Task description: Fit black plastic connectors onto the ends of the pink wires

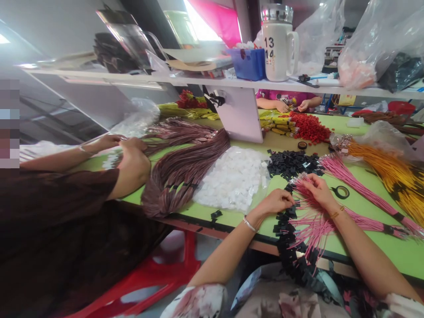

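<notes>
Visible to the left, a curving row of small, flat, black plastic connector housings [285,227], packed close and dropping over the table edge; to its right, a loose fan of thin pink wires [323,227], tipped with bunched silvery metal terminals [300,177] at the far end. Just beside the fingertips of the left hand [281,201], the upper stretch of the row; under the fingers of the right hand [317,189], the wires near the terminals, trailing rightward across the light-green tabletop [399,254] and splaying toward its near edge. Reaching in from below with the left forearm, fingers curled and nearly meeting at the row; cannot tell whether gripping anything. Angling in from the lower right with the right forearm, fingers bent, pinching wires close to the terminals.
</notes>
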A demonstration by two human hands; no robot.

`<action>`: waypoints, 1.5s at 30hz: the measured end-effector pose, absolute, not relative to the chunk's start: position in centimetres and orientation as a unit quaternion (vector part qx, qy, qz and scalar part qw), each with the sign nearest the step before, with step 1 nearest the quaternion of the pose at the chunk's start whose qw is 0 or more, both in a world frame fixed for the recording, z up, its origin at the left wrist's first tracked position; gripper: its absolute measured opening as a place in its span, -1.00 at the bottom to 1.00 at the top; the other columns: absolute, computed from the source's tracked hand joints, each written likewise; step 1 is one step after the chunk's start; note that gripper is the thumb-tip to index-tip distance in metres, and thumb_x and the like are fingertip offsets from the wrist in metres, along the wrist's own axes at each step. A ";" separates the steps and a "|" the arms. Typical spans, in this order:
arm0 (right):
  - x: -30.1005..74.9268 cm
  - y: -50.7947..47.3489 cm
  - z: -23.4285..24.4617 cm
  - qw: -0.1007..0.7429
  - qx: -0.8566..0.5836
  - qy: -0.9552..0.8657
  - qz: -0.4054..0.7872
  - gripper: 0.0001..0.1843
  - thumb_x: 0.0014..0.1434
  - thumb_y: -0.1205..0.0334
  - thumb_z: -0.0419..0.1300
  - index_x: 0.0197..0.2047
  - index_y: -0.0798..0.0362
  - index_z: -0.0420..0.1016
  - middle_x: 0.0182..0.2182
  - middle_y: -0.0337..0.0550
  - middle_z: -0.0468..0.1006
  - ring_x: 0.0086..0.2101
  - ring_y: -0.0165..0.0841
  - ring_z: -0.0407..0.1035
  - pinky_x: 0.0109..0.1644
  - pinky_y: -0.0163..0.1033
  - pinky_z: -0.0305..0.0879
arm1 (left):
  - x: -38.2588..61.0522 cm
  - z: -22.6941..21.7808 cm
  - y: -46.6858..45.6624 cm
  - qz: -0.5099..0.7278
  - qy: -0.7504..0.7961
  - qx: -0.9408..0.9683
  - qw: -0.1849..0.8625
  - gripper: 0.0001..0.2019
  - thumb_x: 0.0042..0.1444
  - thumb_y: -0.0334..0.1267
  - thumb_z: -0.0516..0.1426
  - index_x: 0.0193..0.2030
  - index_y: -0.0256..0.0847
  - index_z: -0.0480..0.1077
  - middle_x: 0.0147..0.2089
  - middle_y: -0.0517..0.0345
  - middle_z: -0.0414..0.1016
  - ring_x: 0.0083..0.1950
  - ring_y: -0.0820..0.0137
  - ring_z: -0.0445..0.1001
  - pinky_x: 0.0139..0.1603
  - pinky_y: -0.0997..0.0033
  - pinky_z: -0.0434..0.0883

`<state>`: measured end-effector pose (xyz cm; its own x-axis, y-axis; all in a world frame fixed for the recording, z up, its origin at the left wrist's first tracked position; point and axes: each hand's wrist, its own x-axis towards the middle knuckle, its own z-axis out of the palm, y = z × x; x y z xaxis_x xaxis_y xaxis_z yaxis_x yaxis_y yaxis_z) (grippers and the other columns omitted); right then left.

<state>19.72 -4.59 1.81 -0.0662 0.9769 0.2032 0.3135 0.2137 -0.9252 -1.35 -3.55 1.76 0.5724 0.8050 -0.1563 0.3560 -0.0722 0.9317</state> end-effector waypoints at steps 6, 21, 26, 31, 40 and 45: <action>19.3 -4.3 1.4 0.438 -0.513 -0.600 0.429 -0.61 0.13 -0.13 0.22 -0.41 0.01 0.26 -0.58 -0.38 0.22 -0.55 -0.46 0.06 -0.48 -0.32 -0.02 | -0.2 1.2 1.2 0.288 0.596 0.694 0.281 -0.87 0.10 -0.34 0.17 -0.27 -0.29 0.56 -0.27 -0.03 0.52 -0.26 0.31 0.42 -0.13 0.35 0.31; 19.2 -4.0 0.8 0.459 -0.513 -0.559 0.462 -0.60 0.06 -0.12 0.28 -0.44 0.02 0.27 -0.61 -0.41 0.21 -0.59 -0.50 -0.01 -0.52 -0.34 -0.08 | 1.0 -1.5 3.2 0.340 0.587 0.678 0.283 -0.69 -0.03 -0.55 0.19 -0.13 -0.20 0.38 -0.25 0.15 0.40 -0.25 0.39 0.34 -0.14 0.40 0.26; 19.4 -3.9 0.4 0.462 -0.517 -0.565 0.448 -0.59 0.05 -0.12 0.28 -0.46 0.03 0.31 -0.59 -0.36 0.27 -0.56 -0.48 0.05 -0.48 -0.34 -0.03 | 0.8 -0.7 2.6 0.436 0.558 0.581 0.402 -0.78 -0.08 -0.52 0.23 -0.25 -0.27 0.44 -0.23 0.12 0.43 -0.31 0.48 0.37 -0.20 0.46 0.33; 19.4 -4.0 0.5 0.462 -0.522 -0.568 0.437 -0.61 0.07 -0.11 0.26 -0.48 0.04 0.30 -0.58 -0.34 0.25 -0.54 -0.46 0.05 -0.46 -0.33 -0.02 | 0.6 0.9 0.7 0.414 0.461 0.493 0.610 -0.79 -0.12 -0.40 0.30 -0.26 -0.32 0.56 -0.39 0.13 0.50 -0.41 0.51 0.37 -0.34 0.50 0.32; 19.3 -4.1 1.0 0.449 -0.530 -0.591 0.411 -0.63 0.12 -0.07 0.19 -0.49 0.03 0.30 -0.59 -0.33 0.23 -0.53 -0.45 0.04 -0.46 -0.32 -0.01 | 1.1 2.3 -1.4 0.356 0.416 0.396 0.737 -0.72 -0.09 -0.50 0.29 -0.17 -0.31 0.58 -0.35 0.09 0.55 -0.37 0.53 0.50 -0.33 0.56 0.39; 19.4 -4.0 0.9 0.442 -0.541 -0.603 0.385 -0.63 0.14 -0.05 0.18 -0.52 0.02 0.26 -0.60 -0.32 0.21 -0.52 -0.44 0.04 -0.47 -0.32 -0.01 | 0.7 2.2 -1.6 0.381 0.384 0.397 0.741 -0.69 -0.16 -0.54 0.30 -0.19 -0.33 0.54 -0.41 0.18 0.50 -0.42 0.57 0.44 -0.32 0.55 0.37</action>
<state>19.35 -4.02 0.93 -0.0244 0.9930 0.1160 0.3122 0.1178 -0.9427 0.65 -1.63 2.17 0.4140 0.8703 -0.2667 -0.2607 0.3941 0.8813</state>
